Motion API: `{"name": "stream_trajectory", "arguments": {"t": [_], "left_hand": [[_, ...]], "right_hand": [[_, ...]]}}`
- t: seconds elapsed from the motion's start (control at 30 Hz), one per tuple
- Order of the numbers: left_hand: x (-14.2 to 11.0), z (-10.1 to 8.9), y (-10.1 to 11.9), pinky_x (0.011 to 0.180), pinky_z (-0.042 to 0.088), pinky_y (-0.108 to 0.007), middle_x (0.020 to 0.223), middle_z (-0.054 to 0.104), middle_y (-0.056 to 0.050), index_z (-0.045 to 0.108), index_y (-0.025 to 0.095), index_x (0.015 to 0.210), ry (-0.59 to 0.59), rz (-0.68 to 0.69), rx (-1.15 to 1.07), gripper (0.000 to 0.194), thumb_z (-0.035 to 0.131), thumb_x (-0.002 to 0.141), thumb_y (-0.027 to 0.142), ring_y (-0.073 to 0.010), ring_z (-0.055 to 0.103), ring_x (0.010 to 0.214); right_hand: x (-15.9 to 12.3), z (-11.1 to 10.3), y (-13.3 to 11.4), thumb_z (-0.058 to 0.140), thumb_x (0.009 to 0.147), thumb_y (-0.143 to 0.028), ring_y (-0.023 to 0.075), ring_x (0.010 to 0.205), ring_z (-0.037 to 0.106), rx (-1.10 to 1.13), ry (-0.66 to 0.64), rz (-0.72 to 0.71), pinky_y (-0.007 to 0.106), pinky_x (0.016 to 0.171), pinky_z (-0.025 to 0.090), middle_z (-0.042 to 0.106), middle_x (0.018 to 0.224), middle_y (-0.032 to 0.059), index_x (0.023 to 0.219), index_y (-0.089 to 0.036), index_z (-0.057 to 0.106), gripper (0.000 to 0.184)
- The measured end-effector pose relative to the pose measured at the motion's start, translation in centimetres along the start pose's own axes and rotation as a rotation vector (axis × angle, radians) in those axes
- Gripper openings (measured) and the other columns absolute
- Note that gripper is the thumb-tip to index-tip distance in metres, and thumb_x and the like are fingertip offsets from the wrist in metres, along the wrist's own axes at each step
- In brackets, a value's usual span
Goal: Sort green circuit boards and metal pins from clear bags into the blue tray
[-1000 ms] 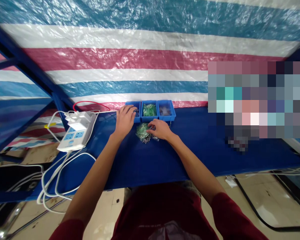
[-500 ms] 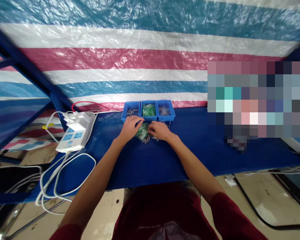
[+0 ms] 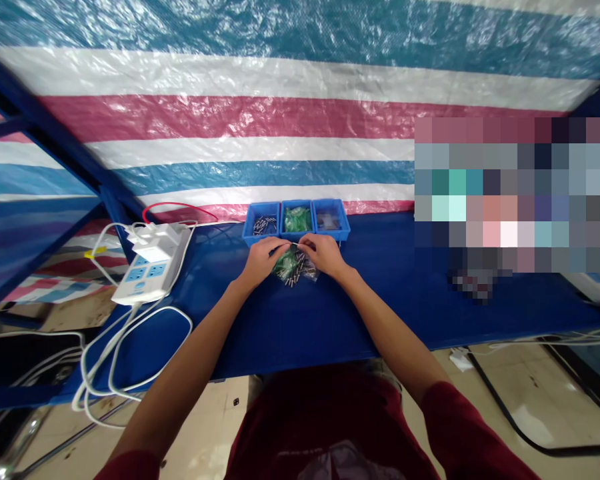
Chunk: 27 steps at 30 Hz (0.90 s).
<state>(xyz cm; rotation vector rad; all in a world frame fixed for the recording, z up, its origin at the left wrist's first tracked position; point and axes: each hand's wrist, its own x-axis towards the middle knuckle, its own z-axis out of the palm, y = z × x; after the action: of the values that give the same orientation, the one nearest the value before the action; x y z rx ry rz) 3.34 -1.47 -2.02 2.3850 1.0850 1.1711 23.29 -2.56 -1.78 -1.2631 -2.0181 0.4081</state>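
Note:
My left hand (image 3: 263,260) and my right hand (image 3: 325,255) meet above a pile on the blue table, fingertips pinched almost together. A small thin metallic pin (image 3: 294,245) spans the gap between them, gripped at both ends; its detail is too small to make out. Under my hands lie green plastic pieces (image 3: 284,264), several silver-and-black pins (image 3: 293,275) and clear pieces (image 3: 309,269). Just behind stand three blue bins: the left bin (image 3: 245,230) has dark and silver pins, the middle bin (image 3: 297,237) green pieces, the right bin (image 3: 346,230) clear greyish pieces.
To the left, a white power strip (image 3: 145,283) with plugged-in adapters (image 3: 157,241) lies on the table (image 3: 300,333), its white cables (image 3: 115,347) looping over the front edge. Behind hangs a striped tarpaulin (image 3: 260,120). A pixelated area covers the right side.
My right hand has lifted slightly from the pile, and my left fingers have closed. Both hands now hold the small pin between them. The bins have stayed in place.

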Motion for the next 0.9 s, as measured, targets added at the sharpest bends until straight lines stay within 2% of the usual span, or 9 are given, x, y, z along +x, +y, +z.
{"name": "stream_trajectory", "arguments": {"t": [0.2, 0.4, 0.53, 0.77, 0.9], "left_hand": [[0.12, 0.00, 0.13, 0.078, 0.051, -0.031, 0.087, 0.074, -0.006, 0.072, 0.019, 0.087, 0.008, -0.011, -0.029, 0.030, 0.056, 0.091, 0.044, -0.0201, 0.068, 0.081], [0.22, -0.40, 0.46, 0.069, 0.048, -0.027, 0.080, 0.070, -0.004, 0.069, 0.018, 0.086, 0.004, -0.034, -0.031, 0.029, 0.055, 0.091, 0.042, -0.0164, 0.062, 0.072], [0.27, -0.55, 0.39, 0.068, 0.046, -0.027, 0.079, 0.069, -0.003, 0.068, 0.017, 0.084, 0.061, -0.058, -0.035, 0.028, 0.054, 0.091, 0.041, -0.0149, 0.058, 0.068], [0.17, -0.21, 0.48, 0.063, 0.045, -0.025, 0.073, 0.067, -0.002, 0.068, 0.017, 0.085, -0.005, -0.096, -0.049, 0.031, 0.055, 0.090, 0.045, -0.0138, 0.056, 0.064], [0.07, -0.11, 0.68, 0.062, 0.045, -0.025, 0.074, 0.070, -0.003, 0.069, 0.017, 0.082, 0.035, -0.071, -0.006, 0.034, 0.056, 0.090, 0.047, -0.0139, 0.058, 0.064]], "right_hand": [[0.10, 0.58, 0.17, 0.060, 0.089, -0.018, 0.0161, 0.074, 0.062, 0.114, 0.079, -0.071, 0.025, 0.071, 0.042, 0.072, 0.083, 0.0039, 0.085, -0.019, 0.070, 0.011], [0.09, 0.85, 0.01, 0.061, 0.090, -0.025, 0.0156, 0.068, 0.060, 0.135, 0.104, -0.024, 0.026, 0.068, 0.042, 0.070, 0.076, 0.0027, 0.081, -0.020, 0.070, 0.014], [0.15, 0.71, 0.12, 0.058, 0.089, -0.023, 0.0160, 0.071, 0.061, 0.172, 0.146, 0.002, 0.026, 0.069, 0.043, 0.070, 0.081, 0.0033, 0.083, -0.019, 0.070, 0.014], [0.04, 0.69, -0.09, 0.056, 0.091, -0.024, 0.0154, 0.071, 0.057, 0.142, 0.137, 0.003, 0.026, 0.070, 0.041, 0.067, 0.079, 0.0028, 0.080, -0.019, 0.065, 0.015], [-0.03, 0.68, -0.28, 0.056, 0.091, -0.026, 0.0147, 0.068, 0.055, 0.116, 0.128, 0.010, 0.026, 0.068, 0.039, 0.064, 0.074, 0.0016, 0.078, -0.019, 0.063, 0.017]]}}
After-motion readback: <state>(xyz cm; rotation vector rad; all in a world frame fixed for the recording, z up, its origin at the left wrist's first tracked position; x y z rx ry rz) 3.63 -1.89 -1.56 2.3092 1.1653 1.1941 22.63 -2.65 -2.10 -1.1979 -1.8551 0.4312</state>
